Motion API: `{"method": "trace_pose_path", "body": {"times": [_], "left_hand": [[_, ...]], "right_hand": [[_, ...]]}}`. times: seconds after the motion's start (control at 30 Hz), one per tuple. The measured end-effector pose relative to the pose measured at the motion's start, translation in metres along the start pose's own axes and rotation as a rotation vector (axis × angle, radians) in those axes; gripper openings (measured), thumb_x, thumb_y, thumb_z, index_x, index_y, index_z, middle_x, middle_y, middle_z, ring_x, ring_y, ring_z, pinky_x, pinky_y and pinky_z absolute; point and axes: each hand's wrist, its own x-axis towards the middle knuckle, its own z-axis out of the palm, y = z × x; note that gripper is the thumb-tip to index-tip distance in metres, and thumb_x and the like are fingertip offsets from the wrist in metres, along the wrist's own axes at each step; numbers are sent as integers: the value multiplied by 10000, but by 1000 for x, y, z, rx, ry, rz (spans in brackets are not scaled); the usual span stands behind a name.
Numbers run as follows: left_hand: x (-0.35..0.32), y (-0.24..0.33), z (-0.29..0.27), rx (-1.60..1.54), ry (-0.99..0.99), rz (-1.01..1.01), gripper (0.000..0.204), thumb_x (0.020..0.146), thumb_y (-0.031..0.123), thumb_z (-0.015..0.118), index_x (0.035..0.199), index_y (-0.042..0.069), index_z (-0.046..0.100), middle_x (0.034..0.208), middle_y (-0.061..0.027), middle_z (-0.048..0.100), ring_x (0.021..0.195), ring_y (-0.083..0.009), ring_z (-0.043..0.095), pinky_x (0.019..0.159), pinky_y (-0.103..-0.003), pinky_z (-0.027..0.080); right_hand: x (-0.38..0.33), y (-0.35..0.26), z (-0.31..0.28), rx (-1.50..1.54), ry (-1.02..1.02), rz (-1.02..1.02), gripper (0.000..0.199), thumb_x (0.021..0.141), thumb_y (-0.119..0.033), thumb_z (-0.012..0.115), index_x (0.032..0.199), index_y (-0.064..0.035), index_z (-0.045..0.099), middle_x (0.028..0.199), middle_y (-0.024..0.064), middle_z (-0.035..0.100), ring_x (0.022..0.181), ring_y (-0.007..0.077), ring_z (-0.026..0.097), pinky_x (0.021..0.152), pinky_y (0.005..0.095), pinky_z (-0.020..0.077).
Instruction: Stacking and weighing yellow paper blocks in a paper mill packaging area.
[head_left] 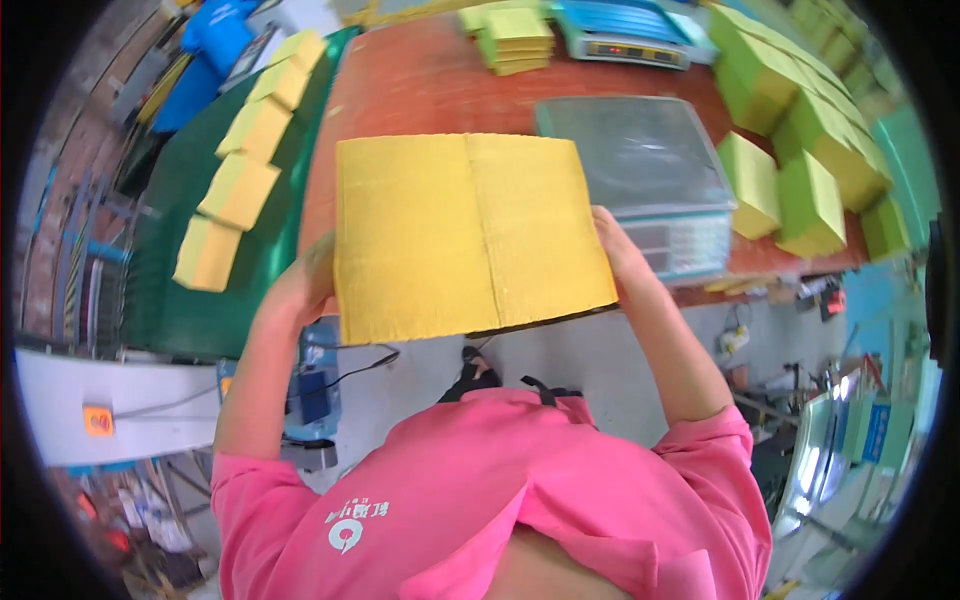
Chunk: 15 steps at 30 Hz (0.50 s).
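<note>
Between my two hands, up in front of my chest, is a wide block of yellow paper point(410, 235), made of two stacks side by side with a seam down the middle. My left hand point(312, 275) is closed on its left edge, with most of the fingers hidden behind the paper. At the opposite edge my right hand point(617, 250) grips the block, its fingers also largely out of sight. Just beyond the block, to the right, sits a scale point(640, 160) with a grey plate and a keypad on its front.
A green conveyor belt point(160, 270) on the left carries a row of yellow paper stacks point(235, 190). The red table point(400, 80) bears a second, blue scale point(625, 40), low paper piles point(515, 45) and tall yellow-green stacks point(790, 110) at right. An orange switch box point(98, 420) is at lower left.
</note>
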Motion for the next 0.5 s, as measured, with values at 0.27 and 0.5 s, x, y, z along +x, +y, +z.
{"method": "trace_pose_path", "body": {"times": [0.27, 0.5], "left_hand": [[-41, 53, 166, -163, -353, 206, 304, 974, 140, 508, 1244, 3, 527, 1019, -97, 664, 849, -175, 684, 661, -333, 571], [-43, 130, 334, 54, -657, 290, 166, 942, 204, 533, 914, 40, 529, 761, -58, 628, 559, -150, 622, 479, -275, 511]], "right_hand": [[-158, 23, -162, 214, 146, -322, 347, 955, -285, 584, 1121, 19, 616, 984, 23, 664, 841, 99, 635, 694, 269, 515], [-269, 38, -249, 598, 519, -260, 430, 953, -246, 586, 1303, -4, 529, 1168, 90, 647, 957, 153, 662, 791, 311, 555]]}}
